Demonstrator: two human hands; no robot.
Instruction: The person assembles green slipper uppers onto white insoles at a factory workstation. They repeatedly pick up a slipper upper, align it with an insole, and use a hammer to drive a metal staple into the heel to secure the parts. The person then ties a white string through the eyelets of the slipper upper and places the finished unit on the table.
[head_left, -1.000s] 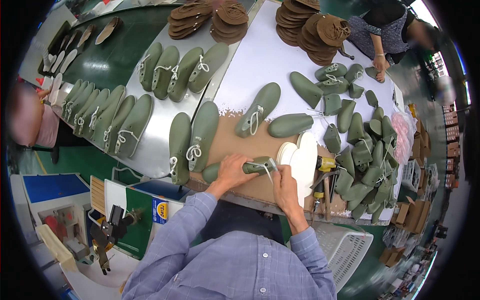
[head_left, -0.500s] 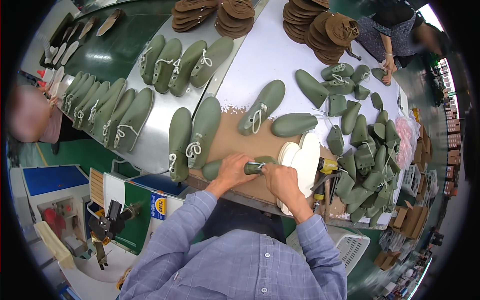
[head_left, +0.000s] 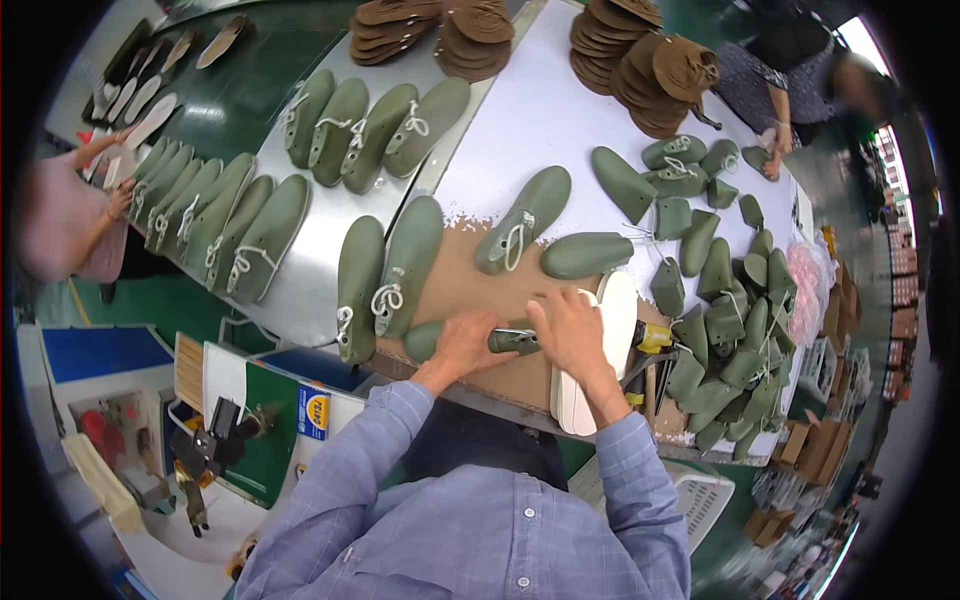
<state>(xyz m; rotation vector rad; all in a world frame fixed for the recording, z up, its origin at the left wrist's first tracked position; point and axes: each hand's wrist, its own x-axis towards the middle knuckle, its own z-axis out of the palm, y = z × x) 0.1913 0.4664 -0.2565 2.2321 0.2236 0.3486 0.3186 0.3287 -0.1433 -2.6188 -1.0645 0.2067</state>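
Note:
My left hand (head_left: 466, 345) is closed around a green shoe last (head_left: 421, 341) lying on the near edge of the brown board. The last's heel end, with a dark slot and a light strip across it, shows to the right of my fingers. Just right of that end is my right hand (head_left: 572, 335), raised, with its fingers loosely spread and nothing visible in them. It partly covers a stack of white insoles (head_left: 620, 320). Two laced green lasts (head_left: 411, 265) stand left of the board, while another laced last (head_left: 524, 220) and a plain one (head_left: 586, 255) lie beyond my hands.
A yellow and black tool (head_left: 654, 338) lies right of the insoles, beside a heap of green lasts (head_left: 735, 340). Laced lasts (head_left: 230, 230) line the metal table at left. Brown shoe pieces (head_left: 662, 80) are stacked at the back. One person (head_left: 90, 215) is at left, another (head_left: 770, 85) at far right.
My right hand has let go at the last's heel end, opened its fingers and lifted over the insoles. My left hand keeps its hold. At left, the person now has a pale sole-shaped piece raised.

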